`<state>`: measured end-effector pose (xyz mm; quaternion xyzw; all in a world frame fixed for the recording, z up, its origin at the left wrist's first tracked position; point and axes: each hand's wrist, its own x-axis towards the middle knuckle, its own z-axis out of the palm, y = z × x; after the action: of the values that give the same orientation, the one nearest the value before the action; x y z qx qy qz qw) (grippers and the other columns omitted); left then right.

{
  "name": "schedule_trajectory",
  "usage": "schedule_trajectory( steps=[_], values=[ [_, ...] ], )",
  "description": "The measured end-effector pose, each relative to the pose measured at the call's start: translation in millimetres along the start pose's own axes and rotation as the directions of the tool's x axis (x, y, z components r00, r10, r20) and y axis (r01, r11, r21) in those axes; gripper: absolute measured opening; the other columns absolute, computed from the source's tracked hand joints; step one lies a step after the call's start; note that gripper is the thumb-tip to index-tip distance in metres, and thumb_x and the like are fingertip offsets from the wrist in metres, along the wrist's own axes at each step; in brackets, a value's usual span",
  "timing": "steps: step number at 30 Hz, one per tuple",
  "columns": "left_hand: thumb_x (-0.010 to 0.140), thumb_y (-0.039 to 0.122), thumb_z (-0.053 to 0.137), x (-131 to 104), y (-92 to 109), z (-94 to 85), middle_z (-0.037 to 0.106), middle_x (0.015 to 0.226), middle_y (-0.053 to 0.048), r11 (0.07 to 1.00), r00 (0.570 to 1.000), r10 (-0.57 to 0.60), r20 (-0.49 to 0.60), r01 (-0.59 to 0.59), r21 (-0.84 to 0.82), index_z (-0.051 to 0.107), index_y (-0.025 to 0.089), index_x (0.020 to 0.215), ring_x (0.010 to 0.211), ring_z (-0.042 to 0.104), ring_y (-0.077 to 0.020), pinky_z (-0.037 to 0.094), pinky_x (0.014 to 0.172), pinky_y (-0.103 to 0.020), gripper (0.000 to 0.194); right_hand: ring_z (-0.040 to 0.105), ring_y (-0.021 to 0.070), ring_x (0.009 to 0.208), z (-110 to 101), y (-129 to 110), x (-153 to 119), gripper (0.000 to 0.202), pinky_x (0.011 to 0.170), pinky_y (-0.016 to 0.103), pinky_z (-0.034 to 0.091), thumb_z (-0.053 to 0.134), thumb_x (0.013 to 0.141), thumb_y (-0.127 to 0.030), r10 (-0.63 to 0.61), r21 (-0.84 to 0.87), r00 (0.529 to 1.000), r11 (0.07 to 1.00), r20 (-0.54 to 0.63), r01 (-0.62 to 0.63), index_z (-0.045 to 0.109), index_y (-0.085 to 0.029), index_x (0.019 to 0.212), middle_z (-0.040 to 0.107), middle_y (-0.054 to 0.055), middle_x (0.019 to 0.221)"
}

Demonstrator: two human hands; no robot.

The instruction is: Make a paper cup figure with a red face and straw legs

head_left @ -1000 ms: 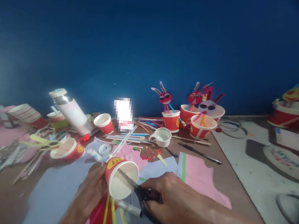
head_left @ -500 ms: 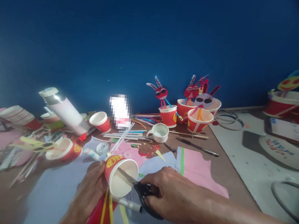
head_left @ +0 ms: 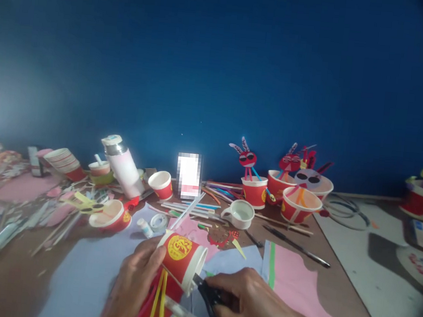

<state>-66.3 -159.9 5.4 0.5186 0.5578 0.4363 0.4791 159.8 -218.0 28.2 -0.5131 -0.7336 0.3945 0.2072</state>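
My left hand grips a red paper cup with a yellow emblem, its white-rimmed mouth turned toward the right. Fingers of my right hand are wrapped round the black handles of a pair of scissors. The blades reach to the cup's rim, and most of their length is hidden by the cup. Below the cup lie yellow paper strips, red paper and a white marker with a dark end. Blue paper is spread beneath.
Behind stand a white thermos, a mug and a small paper cup. Cups with paper figures are at the right back. A black pen and pink paper lie right. Scraps clutter the left. A blue wall rises behind.
The cup has turned so its mouth faces right and its emblem shows more. The scissors have moved from pointing into the open mouth to the rim. My view has shifted left.
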Motion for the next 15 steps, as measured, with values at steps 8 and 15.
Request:
schedule_trajectory(
  steps=[8,15],
  values=[
    [0.073,0.041,0.071,-0.2,10.9,-1.2,0.074,0.096,-0.004,0.990,0.991,0.135,0.018,-0.136,0.025,0.075,0.022,0.089,0.082,0.067,-0.0234,0.053,0.069,-0.022,0.025,0.064,0.0148,0.064,3.6,8.4,12.1,0.024,0.054,0.021,0.038,0.051,0.068,-0.010,-0.181,-0.278,0.983,0.946,-0.022,0.168,0.067,-0.018,0.085,0.072,0.002,0.075],
    [0.068,0.040,0.075,2.9,14.0,-10.4,0.074,0.089,-0.005,0.984,0.985,0.171,-0.026,-0.172,-0.045,0.075,0.020,0.085,0.080,0.067,-0.0241,0.054,0.067,-0.021,0.027,0.064,0.0214,0.061,15.2,28.3,35.0,0.047,0.054,0.029,0.038,0.048,0.070,-0.010,-0.411,-0.599,0.911,0.738,-0.034,0.310,0.063,-0.009,0.114,0.071,0.010,0.074]
  ],
)
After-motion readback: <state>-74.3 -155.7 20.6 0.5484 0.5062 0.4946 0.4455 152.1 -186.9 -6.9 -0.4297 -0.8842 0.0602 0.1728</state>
